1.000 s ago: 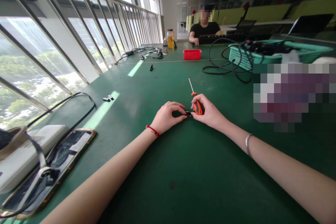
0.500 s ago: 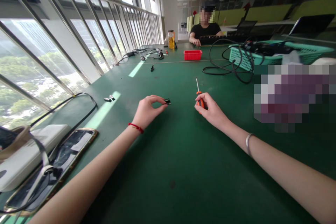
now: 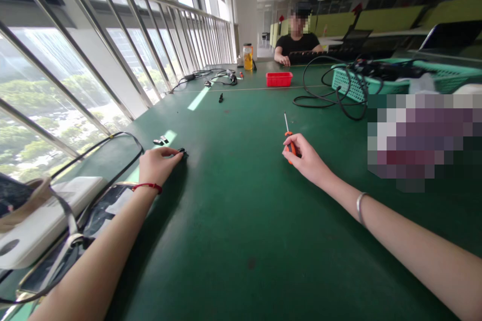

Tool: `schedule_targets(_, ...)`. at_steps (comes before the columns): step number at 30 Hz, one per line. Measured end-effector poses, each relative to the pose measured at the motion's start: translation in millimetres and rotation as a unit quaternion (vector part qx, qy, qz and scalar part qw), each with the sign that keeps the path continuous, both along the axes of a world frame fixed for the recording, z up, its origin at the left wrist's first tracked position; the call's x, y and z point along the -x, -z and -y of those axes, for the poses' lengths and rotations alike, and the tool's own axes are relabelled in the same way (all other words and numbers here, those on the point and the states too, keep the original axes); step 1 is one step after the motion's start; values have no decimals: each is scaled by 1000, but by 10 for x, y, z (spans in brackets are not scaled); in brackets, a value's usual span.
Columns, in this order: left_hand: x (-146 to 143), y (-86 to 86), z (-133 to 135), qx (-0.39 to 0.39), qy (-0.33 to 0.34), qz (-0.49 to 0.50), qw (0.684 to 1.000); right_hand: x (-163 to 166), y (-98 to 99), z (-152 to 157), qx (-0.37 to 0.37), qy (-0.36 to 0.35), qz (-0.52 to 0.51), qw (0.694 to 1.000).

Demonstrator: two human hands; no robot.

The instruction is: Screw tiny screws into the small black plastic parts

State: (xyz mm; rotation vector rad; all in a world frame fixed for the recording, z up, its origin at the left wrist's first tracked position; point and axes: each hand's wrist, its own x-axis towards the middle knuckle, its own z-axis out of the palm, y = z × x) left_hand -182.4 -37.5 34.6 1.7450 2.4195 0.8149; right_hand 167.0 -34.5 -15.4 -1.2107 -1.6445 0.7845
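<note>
Between thumb and fingers, my left hand (image 3: 160,163) pinches a small black piece (image 3: 183,152) whose kind I cannot make out. It is just above or on the green table (image 3: 233,210), near the left side. Beyond that hand lie small black and silver pieces (image 3: 161,141) at the edge of a strip of sunlight. My right hand (image 3: 306,155) is closed round the orange and black handle of a screwdriver (image 3: 290,147). The screwdriver's thin metal shaft points away from me. A small black part (image 3: 221,98) lies farther back on the table.
A red tray (image 3: 279,79), a jar of yellow liquid (image 3: 247,57) and a person (image 3: 299,42) are at the far end. A green basket (image 3: 348,85) with cables stands right. At left are a white box (image 3: 56,220), a phone (image 3: 41,271) and a black cable (image 3: 131,140).
My left hand has moved left with the small black piece still pinched, toward the loose pieces. My right hand keeps the screwdriver in nearly the same place.
</note>
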Motion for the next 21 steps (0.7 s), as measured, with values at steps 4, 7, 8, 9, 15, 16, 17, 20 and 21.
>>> schedule_targets(4, 54, -29, -13, 10, 9, 19, 1000, 2, -1, 1, -4, 0, -5, 1000)
schedule_targets(7, 164, -30, -35, -37, 7, 52, 998, 6, 1, -1, -1, -2, -7, 1000)
schedule_targets(8, 189, -27, -42, -43, 12, 61, 997, 7, 2, -1, -1, -2, -7, 1000)
schedule_targets(9, 206, -24, -48, -43, 19, 68, 997, 7, 2, -2, 0, -2, -8, 1000)
schedule_targets(15, 213, 0, -63, -4, 39, 82, 996, 1, 4, -6, 0, 2, -4, 1000)
schedule_targets(16, 218, 6, -65, -2, 42, 84, 996, 0, 5, -7, -1, 2, -3, 1000)
schedule_targets(17, 227, 14, -68, -1, 45, 86, 995, -1, 6, -8, -1, 2, -1, 1000)
schedule_targets(20, 260, 37, -76, 8, 48, 91, 995, -2, 8, -9, -3, 2, -1, 1000)
schedule_targets(21, 268, 44, -79, 10, 48, 92, 995, -1, 7, -8, -3, 2, -2, 1000)
